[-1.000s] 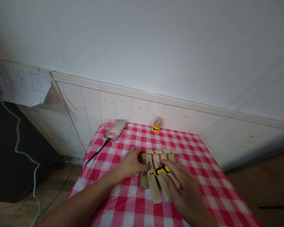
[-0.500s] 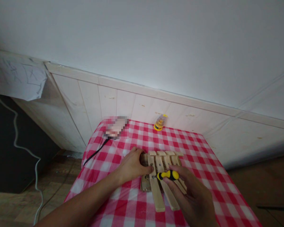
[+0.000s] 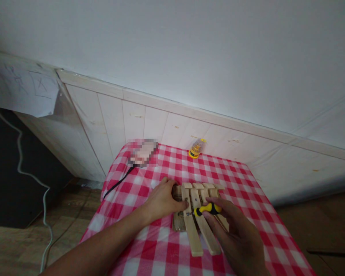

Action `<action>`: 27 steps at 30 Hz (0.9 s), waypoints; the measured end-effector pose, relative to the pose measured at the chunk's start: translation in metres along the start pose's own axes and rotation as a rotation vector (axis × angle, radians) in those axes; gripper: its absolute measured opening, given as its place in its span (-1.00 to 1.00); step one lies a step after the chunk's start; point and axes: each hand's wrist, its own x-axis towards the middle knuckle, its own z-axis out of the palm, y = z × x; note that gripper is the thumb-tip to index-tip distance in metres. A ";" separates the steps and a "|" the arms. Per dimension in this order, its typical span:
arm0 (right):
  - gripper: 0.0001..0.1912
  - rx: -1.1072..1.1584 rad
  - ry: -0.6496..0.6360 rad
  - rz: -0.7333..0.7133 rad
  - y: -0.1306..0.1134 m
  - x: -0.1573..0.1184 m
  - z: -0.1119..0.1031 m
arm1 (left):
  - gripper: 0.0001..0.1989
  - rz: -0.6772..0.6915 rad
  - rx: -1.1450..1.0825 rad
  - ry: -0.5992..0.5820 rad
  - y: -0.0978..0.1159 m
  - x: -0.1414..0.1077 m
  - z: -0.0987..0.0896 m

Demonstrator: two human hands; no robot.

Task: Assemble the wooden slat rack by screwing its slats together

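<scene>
Several pale wooden slats with curved upper ends [image 3: 193, 239] lie side by side over a darker wooden block [image 3: 178, 221] on the checkered cloth. My left hand [image 3: 162, 199] grips the left edge of this wooden piece, its thumb pressing on the leftmost slat. Between the thumb and fingers of my right hand [image 3: 238, 230] is a yellow and black screwdriver [image 3: 208, 209]. Its tip points left at a screw [image 3: 189, 214] on the leftmost slat; whether they touch is too small to tell. My right hand partly hides the slats on the right.
A yellow-based clear container [image 3: 197, 148] stands at the back of the red and white cloth [image 3: 149, 253]. A blurred item [image 3: 143, 152] with a black strap lies back left. Behind is a panelled wall; a white cable [image 3: 31, 176] hangs at left.
The screwdriver in my right hand has turned a little and sits slightly further right. The whole view has shifted slightly. My left hand keeps its grip on the wooden piece.
</scene>
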 end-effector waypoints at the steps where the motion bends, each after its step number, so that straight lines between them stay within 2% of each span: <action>1: -0.66 -0.002 -0.001 -0.032 0.000 0.001 -0.001 | -0.40 -0.002 0.004 0.000 0.000 0.000 0.000; 6: -0.59 -0.048 -0.058 -0.121 0.002 -0.003 -0.007 | -0.38 -0.013 0.003 0.002 0.001 0.000 0.000; 13: -0.69 -0.137 -0.049 -0.099 0.010 -0.017 -0.006 | -0.42 0.003 0.012 0.000 0.001 0.000 0.000; 20: -0.78 -0.226 -0.041 -0.002 0.004 -0.011 -0.011 | -0.43 -0.007 -0.004 0.002 0.003 -0.002 -0.001; 27: -0.76 -0.256 -0.094 -0.004 0.005 -0.006 -0.019 | -0.40 0.003 0.002 0.002 0.000 0.000 0.001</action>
